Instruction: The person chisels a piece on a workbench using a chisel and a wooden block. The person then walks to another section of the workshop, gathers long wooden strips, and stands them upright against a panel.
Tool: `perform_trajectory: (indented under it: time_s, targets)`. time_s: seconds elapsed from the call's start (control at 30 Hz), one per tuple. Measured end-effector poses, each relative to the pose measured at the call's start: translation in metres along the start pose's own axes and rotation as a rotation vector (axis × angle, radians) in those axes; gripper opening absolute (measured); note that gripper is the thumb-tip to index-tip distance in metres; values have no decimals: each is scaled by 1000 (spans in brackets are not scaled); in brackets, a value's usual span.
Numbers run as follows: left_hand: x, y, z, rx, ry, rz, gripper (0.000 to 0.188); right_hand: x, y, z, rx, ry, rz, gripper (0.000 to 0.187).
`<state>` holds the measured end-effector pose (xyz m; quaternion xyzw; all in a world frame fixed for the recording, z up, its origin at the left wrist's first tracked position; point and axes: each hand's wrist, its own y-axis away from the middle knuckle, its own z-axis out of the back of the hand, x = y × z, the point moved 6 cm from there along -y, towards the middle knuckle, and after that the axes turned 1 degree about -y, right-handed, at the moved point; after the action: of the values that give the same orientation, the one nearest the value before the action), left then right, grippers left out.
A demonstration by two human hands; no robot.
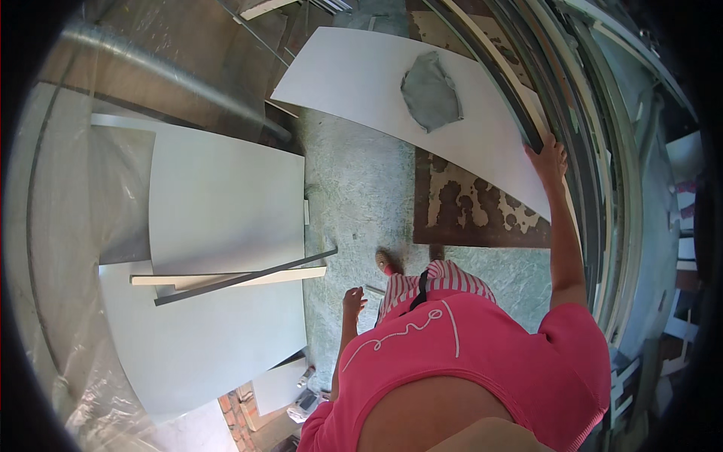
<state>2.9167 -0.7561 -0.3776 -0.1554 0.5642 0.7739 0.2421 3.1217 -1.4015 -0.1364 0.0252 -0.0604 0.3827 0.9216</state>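
At the upper right, my right hand [552, 160] is closed around the near end of a long dark strip [520, 120], which stands among upright boards. Its thumb is on the left side and the fingers are over the far side. My left hand [354, 300] hangs low beside my body, fingers loosely bent and apart, with nothing visible in it. Left of that hand, a dark bar [248, 277] lies crosswise over a pale wooden strip [301, 274] on white panels [226, 203]. Ahead of me a grey cloth [431, 92] rests on a long white board [354, 79].
Long boards [595, 151] stand in a row along my right side. Under the white board is a brown sheet with peeled patches [474, 200]. A metal pipe [173, 71] crosses the upper left, near clear plastic sheeting [64, 226]. Bricks [239, 414] show at the lower left.
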Motion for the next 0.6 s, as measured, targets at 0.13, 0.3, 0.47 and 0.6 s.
perform_trajectory:
  time_s: [0.13, 0.3, 0.47, 0.6]
  targets:
    - [28, 4, -9, -11, -4, 33, 43, 4, -3, 3, 35, -25, 36, 69]
    - [77, 1, -22, -23, 95, 70, 45, 5, -5, 5, 73, -54, 65, 65]
    - [91, 0, -30, 9, -49, -3, 46, 0, -5, 3, 78, -109, 119, 62]
    - [77, 7, -37, -31, 104, 17, 46, 1, 11, 8, 58, -209, 160, 63]
